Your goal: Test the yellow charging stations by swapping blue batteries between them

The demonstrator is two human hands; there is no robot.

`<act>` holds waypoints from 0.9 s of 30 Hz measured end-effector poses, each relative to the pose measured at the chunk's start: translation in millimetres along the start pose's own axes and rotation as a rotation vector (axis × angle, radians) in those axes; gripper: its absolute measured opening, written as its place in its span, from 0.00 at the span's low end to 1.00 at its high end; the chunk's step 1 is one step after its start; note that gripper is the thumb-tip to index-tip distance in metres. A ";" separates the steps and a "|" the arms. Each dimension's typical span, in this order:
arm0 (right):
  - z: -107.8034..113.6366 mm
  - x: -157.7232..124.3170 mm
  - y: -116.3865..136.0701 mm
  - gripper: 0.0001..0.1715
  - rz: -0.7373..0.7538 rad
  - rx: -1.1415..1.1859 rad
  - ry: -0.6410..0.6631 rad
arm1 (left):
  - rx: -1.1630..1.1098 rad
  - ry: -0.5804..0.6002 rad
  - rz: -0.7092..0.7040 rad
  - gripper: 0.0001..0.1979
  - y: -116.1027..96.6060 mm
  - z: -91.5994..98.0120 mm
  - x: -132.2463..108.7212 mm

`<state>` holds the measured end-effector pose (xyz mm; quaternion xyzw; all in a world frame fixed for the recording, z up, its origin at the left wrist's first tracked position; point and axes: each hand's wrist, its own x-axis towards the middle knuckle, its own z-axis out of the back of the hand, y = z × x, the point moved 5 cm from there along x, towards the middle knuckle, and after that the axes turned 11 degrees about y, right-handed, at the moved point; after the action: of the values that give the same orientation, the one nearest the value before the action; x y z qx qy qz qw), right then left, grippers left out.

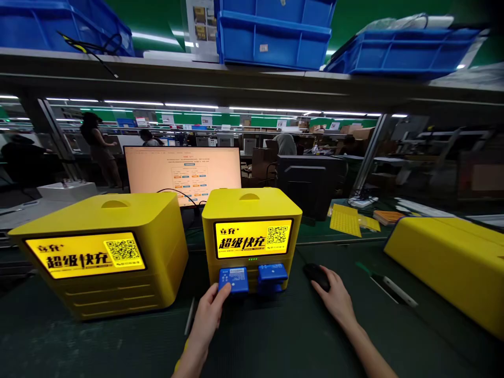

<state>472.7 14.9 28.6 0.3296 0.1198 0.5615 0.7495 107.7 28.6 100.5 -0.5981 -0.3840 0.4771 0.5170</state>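
A small yellow charging station (252,231) with a lit screen stands in front of me on the dark mat. Two blue power banks stick out of its lower slots. My left hand (210,312) grips the left blue power bank (234,278) with thumb and fingers closed round its end. The right blue power bank (272,274) sits untouched beside it. My right hand (334,296) rests with curled fingers on a black computer mouse (316,274) to the right of the station.
A larger yellow station (106,252) stands at the left, another yellow casing (452,262) lies at the right. A monitor (183,170) stands behind. A pen-like tool (394,289) lies right of the mouse. Blue bins (275,37) sit on the shelf above. People work in the background.
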 end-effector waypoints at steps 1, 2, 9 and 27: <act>0.0 0.0 -0.7 0.30 0.001 -0.008 -0.002 | 0.029 -0.016 -0.002 0.29 -1.0 2.8 -2.0; -0.1 0.0 -1.3 0.30 0.002 -0.015 -0.004 | 0.050 -0.022 -0.002 0.29 -2.6 5.1 -3.4; -2.3 0.5 -5.0 0.30 0.015 -0.058 -0.013 | -0.121 0.116 0.014 0.28 -2.5 0.5 1.6; 10.6 -31.7 32.4 0.31 0.226 -0.152 -0.220 | -0.114 0.120 0.087 0.25 0.8 -8.3 -0.1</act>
<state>442.9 -13.2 50.9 0.3425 -0.0435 0.6103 0.7129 115.6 26.3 99.8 -0.6701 -0.3523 0.4399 0.4830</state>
